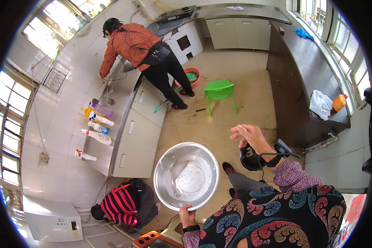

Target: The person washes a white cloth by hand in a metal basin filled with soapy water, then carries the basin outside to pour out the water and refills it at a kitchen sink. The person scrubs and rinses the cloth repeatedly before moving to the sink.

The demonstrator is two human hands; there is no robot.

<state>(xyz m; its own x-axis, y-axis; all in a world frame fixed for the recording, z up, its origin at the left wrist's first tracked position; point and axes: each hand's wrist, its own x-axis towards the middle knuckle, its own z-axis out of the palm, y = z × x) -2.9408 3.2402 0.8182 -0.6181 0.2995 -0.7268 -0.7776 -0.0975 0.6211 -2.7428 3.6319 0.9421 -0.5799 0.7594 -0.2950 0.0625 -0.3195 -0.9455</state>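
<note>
My left hand [188, 216] grips the near rim of a round metal basin [164, 173]. Whitish suds or droplets lie over the basin's bottom; how much liquid it holds is hard to tell. To the right of the basin, my right hand [249, 138] is raised in the air, its fingers loosely bent and apart, with nothing visible in them. Below that hand, a bin lined with a black bag [250, 159] stands on the floor, partly hidden by my forearm.
Several spray and cleaner bottles [98, 137] stand on a steel counter [102, 155]. One person [136, 46] leans over its far part; another [124, 203] crouches at its near end. A green plastic chair [219, 90] and a pink tub [196, 83] occupy the floor. A dark counter [310, 68] runs along the right.
</note>
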